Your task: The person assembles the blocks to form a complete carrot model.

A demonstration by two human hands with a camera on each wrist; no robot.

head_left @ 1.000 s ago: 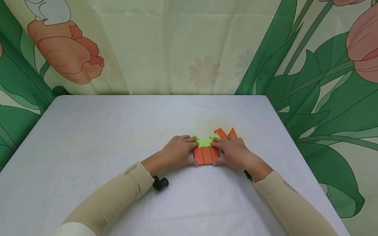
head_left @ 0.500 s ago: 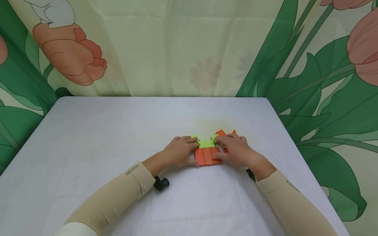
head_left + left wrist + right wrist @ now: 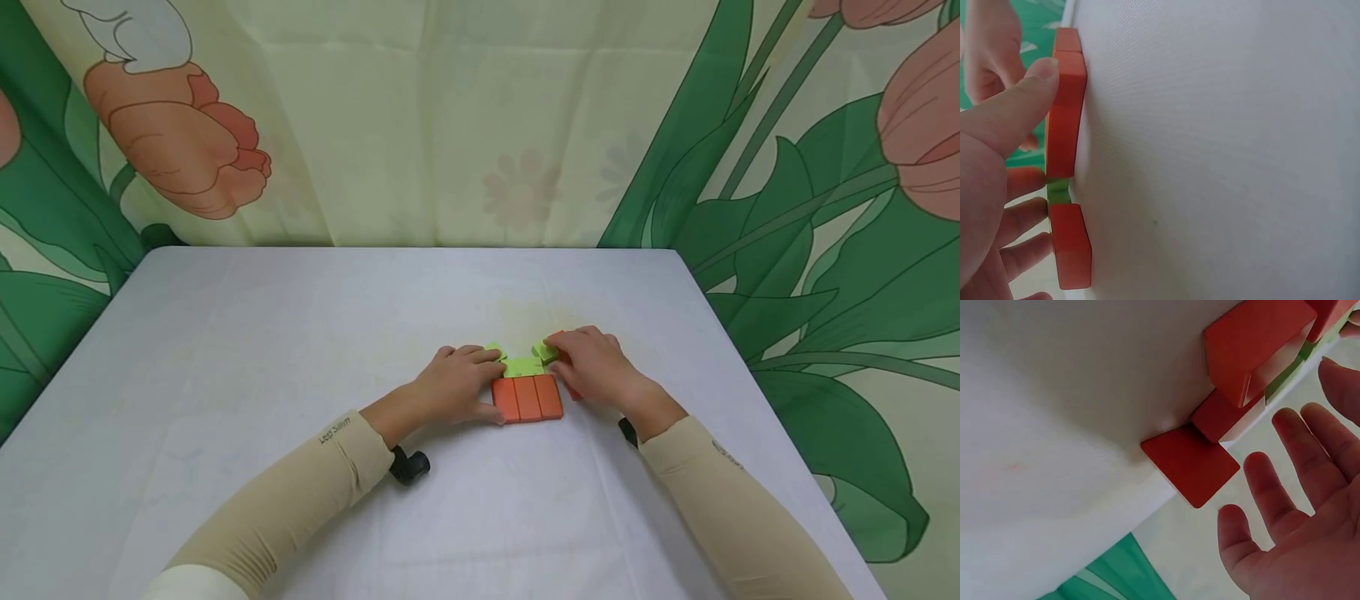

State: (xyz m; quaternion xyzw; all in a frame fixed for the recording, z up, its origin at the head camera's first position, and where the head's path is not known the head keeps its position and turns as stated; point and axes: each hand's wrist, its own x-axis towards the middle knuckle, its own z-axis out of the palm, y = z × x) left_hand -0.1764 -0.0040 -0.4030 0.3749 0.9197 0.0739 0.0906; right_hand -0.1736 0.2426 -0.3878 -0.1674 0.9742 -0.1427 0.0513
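Observation:
Three orange blocks (image 3: 527,398) lie side by side on the table, with a flat green piece (image 3: 522,367) along their far edge. Small green pieces (image 3: 543,350) stand at its two far corners. My left hand (image 3: 457,385) rests at the left side; its thumb touches an orange block (image 3: 1065,119) and its fingers reach to the green and orange pieces. My right hand (image 3: 598,371) hovers over the right end, fingertips close to the right green piece. Loosely spread fingers show in the right wrist view, beside orange blocks (image 3: 1191,465); that hand hides most of those in the head view.
A white cloth covers the table (image 3: 300,333). Behind it hangs a curtain (image 3: 450,125) printed with tulips and leaves. A black wrist camera (image 3: 409,467) sits under the left wrist.
My right thumb has come off the orange row and moved up beside the right green piece. The right hand now covers more of the orange pieces at the right. The left hand stays put.

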